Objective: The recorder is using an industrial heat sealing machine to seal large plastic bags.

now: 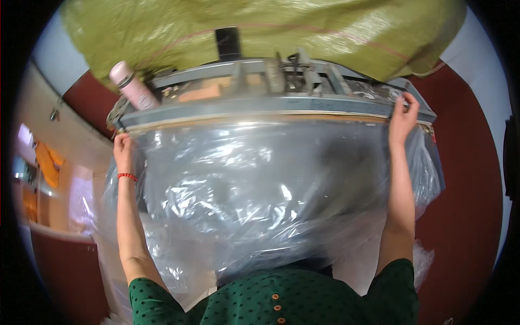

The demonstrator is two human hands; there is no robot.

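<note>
A wide sheet of clear plastic (244, 173) spreads before me, wrinkled and shiny, up to the grey metal bar (260, 105) of a long sealing machine. My left hand (123, 147), with a red bead bracelet (127, 176) on the wrist, pinches the sheet near its far left corner, just below the bar's left end. Near the bar's right end is my right hand (403, 116), fingers curled closed and reaching over the bar. What its fingertips hold is too small to make out. Plastic also hangs to the right of that forearm.
A pink flask (132, 86) leans at the machine's left end. Behind the bar lie an orange-tan piece (200, 93) and metal parts (298, 73). A black phone-like slab (227, 43) stands against the yellow-green woven sheet (303, 32). Shelves with orange cloth (47, 165) are at left.
</note>
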